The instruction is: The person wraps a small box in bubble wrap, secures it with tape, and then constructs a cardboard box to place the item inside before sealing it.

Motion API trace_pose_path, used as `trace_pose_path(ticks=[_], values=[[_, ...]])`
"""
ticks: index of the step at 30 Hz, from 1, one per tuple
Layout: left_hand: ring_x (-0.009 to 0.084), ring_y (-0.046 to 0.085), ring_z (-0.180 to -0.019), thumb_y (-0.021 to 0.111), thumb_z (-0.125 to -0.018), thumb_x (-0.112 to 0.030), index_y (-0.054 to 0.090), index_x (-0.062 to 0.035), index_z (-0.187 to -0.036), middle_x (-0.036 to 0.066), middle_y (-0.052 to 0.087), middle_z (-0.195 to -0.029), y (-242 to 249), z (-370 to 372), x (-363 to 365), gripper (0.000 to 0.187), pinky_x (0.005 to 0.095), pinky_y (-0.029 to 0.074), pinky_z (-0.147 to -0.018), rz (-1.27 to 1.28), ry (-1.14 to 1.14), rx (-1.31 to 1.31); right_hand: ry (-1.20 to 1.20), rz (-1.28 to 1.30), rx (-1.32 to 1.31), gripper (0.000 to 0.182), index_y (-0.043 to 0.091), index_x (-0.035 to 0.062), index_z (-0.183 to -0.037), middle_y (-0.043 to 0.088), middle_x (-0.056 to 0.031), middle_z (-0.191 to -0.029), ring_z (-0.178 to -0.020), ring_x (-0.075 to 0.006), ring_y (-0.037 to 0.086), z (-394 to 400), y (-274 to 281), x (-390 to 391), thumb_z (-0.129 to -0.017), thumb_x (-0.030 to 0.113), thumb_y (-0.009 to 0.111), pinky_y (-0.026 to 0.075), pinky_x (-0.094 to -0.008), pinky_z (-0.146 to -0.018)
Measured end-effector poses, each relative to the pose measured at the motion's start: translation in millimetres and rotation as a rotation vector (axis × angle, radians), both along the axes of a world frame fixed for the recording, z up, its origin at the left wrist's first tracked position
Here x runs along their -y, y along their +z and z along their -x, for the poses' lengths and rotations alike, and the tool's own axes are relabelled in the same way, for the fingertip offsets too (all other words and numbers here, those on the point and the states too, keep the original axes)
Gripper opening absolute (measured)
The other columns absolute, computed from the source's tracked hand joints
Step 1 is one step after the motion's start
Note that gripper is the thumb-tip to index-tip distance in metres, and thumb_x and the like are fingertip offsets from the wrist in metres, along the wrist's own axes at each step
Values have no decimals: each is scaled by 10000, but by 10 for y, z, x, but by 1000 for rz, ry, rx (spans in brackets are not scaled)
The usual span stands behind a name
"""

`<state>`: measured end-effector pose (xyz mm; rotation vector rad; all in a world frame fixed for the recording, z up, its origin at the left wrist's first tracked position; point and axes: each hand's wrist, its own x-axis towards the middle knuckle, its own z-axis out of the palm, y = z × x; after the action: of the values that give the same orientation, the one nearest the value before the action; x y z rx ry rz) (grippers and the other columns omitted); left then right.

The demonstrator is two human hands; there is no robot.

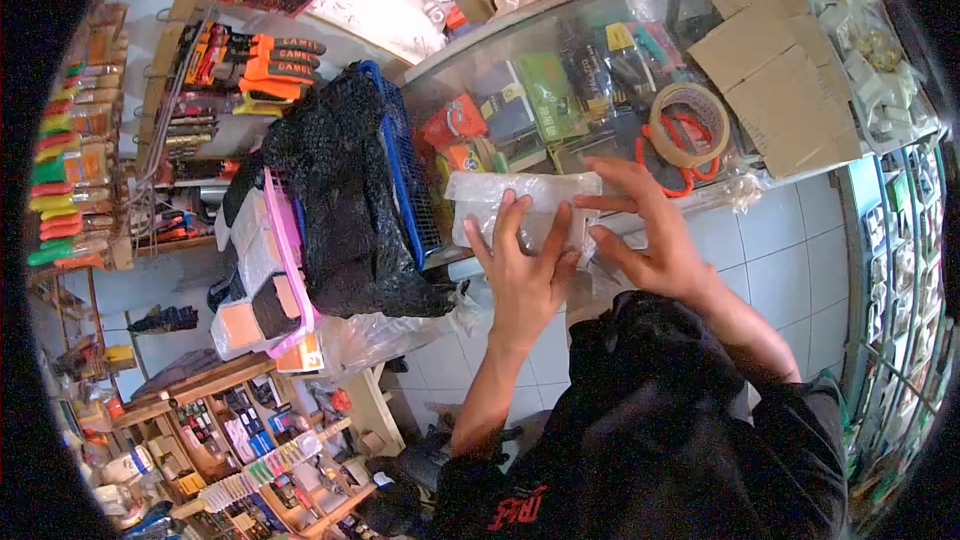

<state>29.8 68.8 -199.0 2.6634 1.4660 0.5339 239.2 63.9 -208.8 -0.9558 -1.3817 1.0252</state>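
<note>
A whitish, translucent plastic-wrapped packet (482, 192) lies at the front edge of the glass counter, below my chest. Spread fingers of my left hand (527, 275) rest flat across its front, with the thumb by its lower right corner. At the packet's right end is my right hand (655, 240), its fingers stretched out and its thumb apart from them. Those fingertips touch the folded right edge of the wrap. What is inside the packet cannot be made out.
On the counter (460, 55), a roll of tan tape (690, 125) lies over red-orange scissors-like handles (678, 183). Flattened cardboard (775, 80) lies at right. A blue basket (405, 165) with black plastic (345, 210) and a pink basket (285, 250) stand left. Hanging tools line the far left.
</note>
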Motion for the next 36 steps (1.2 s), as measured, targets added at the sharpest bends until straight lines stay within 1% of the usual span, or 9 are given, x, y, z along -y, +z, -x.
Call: trace_pose_path(ticks=[4,7,8,12,20,24,29,32,36], values=[[396,367,-1458,696,-939,-354,652,-188,-1404,194,478,-1375,-42,2,2,495,691,133,-1193,12,-5,58,56,61,60,571,476,32,-1454,647,-148,-1211,-1048,-273,703,-82,272,-137,-930,64,701,522,-404,-950],[410,367,-1452,706,-929,-361,666,-172,-1376,212,480,-1356,-88,9,2,487,689,146,-1191,25,-11,92,210,73,189,539,453,7,-1468,656,-119,-1159,-1013,-201,672,-164,435,-423,-968,33,656,517,-353,-932],[416,367,-1449,711,-923,-364,673,-166,-1363,219,479,-1354,-104,17,-1,483,690,151,-1189,32,-12,101,216,62,234,530,456,43,-1472,678,-76,-1023,-948,-169,652,-131,507,-494,-980,58,654,511,-343,-884],[427,394,-1419,739,-899,-390,662,-60,-1273,266,454,-1435,-216,36,-20,505,667,201,-1189,-2,0,229,474,248,373,524,457,116,-1469,674,-39,-878,-890,-152,653,1,629,-804,-977,67,630,509,-325,-804],[463,425,-1378,848,-834,-319,491,-15,-1125,301,402,-1523,-301,28,-17,551,634,288,-1177,-58,9,411,608,74,679,583,425,118,-1478,690,-81,-900,-857,-165,666,128,520,-1179,-935,4,605,524,-346,-754],[479,421,-1368,836,-838,-345,469,6,-1184,309,415,-1512,-308,15,-21,615,641,282,-1176,-83,11,445,638,193,733,575,431,120,-1474,695,-84,-909,-864,-164,671,205,681,-1183,-937,-15,587,530,-341,-764],[485,423,-1353,820,-843,-352,468,17,-1229,312,412,-1514,-274,3,-13,640,628,293,-1172,0,45,441,652,93,648,561,436,120,-1470,697,-81,-882,-868,-165,682,224,502,-1201,-945,1,595,539,-360,-781],[435,423,-1334,820,-823,-415,594,72,-1208,254,502,-1476,-267,-17,-35,661,538,316,-1158,-25,76,479,586,61,703,552,436,116,-1465,702,-92,-860,-861,-197,705,270,537,-1150,-947,12,594,548,-378,-779],[449,418,-1340,806,-848,-410,508,46,-1307,247,496,-1459,-338,-9,-75,713,558,323,-1155,-101,31,541,470,16,825,544,434,102,-1457,712,-142,-851,-832,-287,728,309,557,-1106,-940,21,583,562,-427,-771]])
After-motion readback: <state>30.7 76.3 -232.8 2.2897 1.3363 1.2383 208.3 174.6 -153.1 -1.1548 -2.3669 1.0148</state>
